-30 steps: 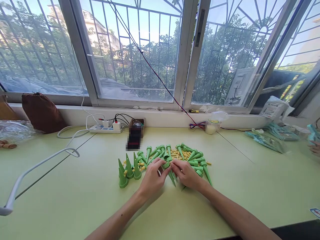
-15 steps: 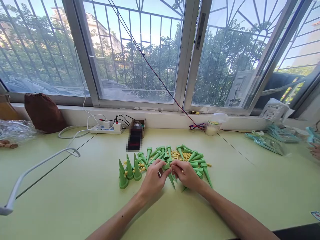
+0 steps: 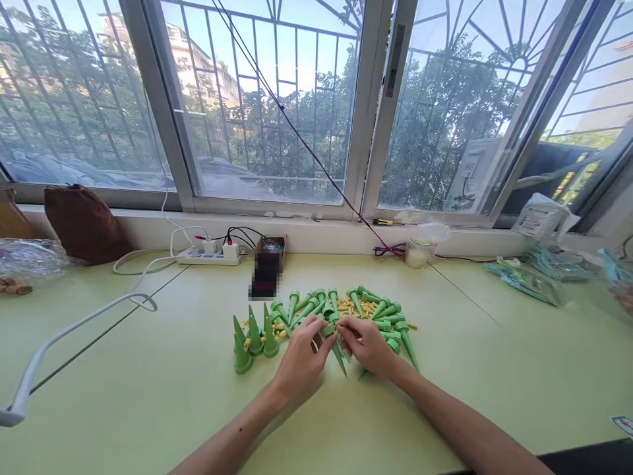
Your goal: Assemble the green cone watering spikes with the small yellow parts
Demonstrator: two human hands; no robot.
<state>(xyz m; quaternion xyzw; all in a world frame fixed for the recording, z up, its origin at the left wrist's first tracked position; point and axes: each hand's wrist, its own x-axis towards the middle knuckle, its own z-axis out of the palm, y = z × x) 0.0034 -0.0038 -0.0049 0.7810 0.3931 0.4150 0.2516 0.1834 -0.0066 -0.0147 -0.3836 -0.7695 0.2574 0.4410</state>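
My left hand (image 3: 301, 353) is closed around the wide collar of a green plastic plant-watering spike (image 3: 339, 360), whose tip slants down toward the table. Close beside that collar, my right hand (image 3: 370, 348) has its thumb and fingers pinched together; whatever lies between them is too small or hidden to make out. Beyond both hands several more green spikes (image 3: 407, 344) lie in a loose arc around a heap of small yellow pegs (image 3: 366, 307). To the left of my left hand, several green cones (image 3: 254, 340) stand tip up, with a few yellow pegs among them.
A white power strip (image 3: 210, 257) and a small box (image 3: 277, 249) are at the back. A jar (image 3: 420, 253) stands near the window. White cable tubing (image 3: 64, 330) crosses the left side. Plastic packets (image 3: 524, 280) lie at right; another person's hand (image 3: 624, 298) shows at the edge.
Both of my hands keep nearly the same position around the spike. The whole view shifts slightly left. At the right edge, the other person's hand and a bluish packet have moved a little.
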